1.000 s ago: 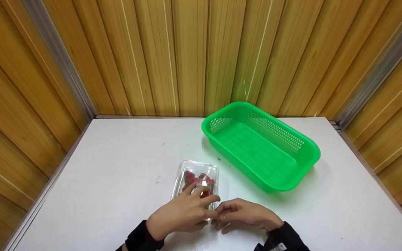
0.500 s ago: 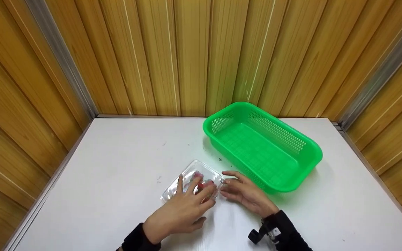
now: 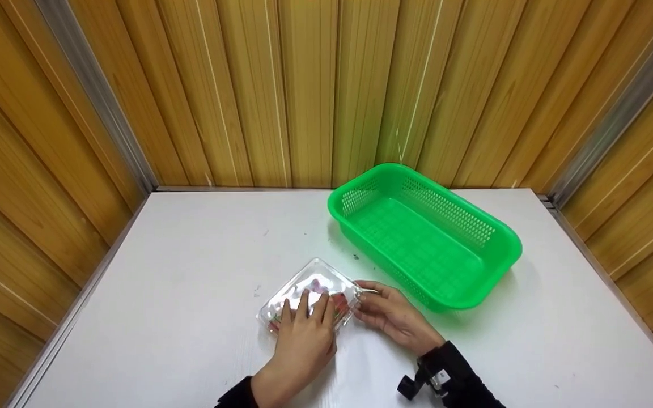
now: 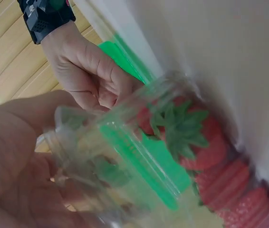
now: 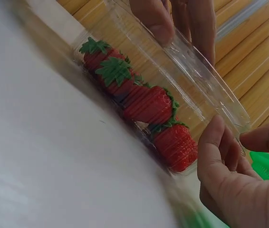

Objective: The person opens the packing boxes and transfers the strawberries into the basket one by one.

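Observation:
A clear plastic clamshell box sits turned at an angle on the white table, its lid down. Several red strawberries with green leaves lie in it, seen through the wall in both wrist views. My left hand rests on the lid with its fingers stretched out, hiding part of the box from the head view. At the box's right corner my right hand pinches the edge between thumb and fingers. In the left wrist view, the strawberries line the side nearest the tabletop.
A green perforated basket stands behind and to the right of the box, close to my right hand. The white table is bounded by wood-look panels at the back and both sides.
The box has turned from nearly straight to a slant. My right hand moved forward to the box's right corner. My left fingers now lie flatter on the lid.

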`<state>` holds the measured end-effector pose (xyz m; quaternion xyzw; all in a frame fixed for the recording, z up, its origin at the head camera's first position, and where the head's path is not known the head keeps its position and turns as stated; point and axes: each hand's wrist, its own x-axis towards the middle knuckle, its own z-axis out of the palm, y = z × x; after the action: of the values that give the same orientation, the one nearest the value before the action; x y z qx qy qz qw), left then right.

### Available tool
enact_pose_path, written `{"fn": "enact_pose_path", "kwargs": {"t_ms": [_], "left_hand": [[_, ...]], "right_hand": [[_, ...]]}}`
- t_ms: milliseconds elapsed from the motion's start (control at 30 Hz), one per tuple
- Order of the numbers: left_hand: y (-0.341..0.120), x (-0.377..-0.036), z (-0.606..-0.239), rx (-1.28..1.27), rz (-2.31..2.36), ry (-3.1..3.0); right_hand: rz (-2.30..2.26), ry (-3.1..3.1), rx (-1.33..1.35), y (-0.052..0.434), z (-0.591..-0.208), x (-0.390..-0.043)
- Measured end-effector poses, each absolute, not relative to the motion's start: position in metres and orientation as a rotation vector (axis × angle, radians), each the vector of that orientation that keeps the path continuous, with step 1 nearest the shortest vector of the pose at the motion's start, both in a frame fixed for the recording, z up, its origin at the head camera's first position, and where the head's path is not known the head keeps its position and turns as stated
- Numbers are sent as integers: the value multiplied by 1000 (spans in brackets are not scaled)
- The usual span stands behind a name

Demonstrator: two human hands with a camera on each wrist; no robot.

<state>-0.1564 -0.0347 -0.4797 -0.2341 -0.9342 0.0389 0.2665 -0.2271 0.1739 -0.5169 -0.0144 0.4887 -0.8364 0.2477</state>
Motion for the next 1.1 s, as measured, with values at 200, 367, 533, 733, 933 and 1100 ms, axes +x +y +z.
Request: {"fn": "enact_pose_path", "kwargs": {"t_ms": [200, 367, 533, 733, 933, 1100], "left_hand": [[-29, -156, -483, -562, 198, -2434], [-26, -154, -480, -561, 256, -2482], [-26, -156, -481, -526, 246, -2468], [-26, -161, -486, -575, 307, -2412], [-31, -162, -488, -605, 311, -2397], [-35, -161, -485, -639, 309, -2407]], "right_hand": [[-2330, 1305, -12, 168, -518, -222], [-2355, 1337, 19, 163, -519, -219], [-2383, 1368, 42, 157, -521, -216], [-2411, 1434, 61, 152, -522, -211], [-2412, 1471, 69, 148, -523, -209], [-2435, 1462, 102, 149, -524, -210]]}}
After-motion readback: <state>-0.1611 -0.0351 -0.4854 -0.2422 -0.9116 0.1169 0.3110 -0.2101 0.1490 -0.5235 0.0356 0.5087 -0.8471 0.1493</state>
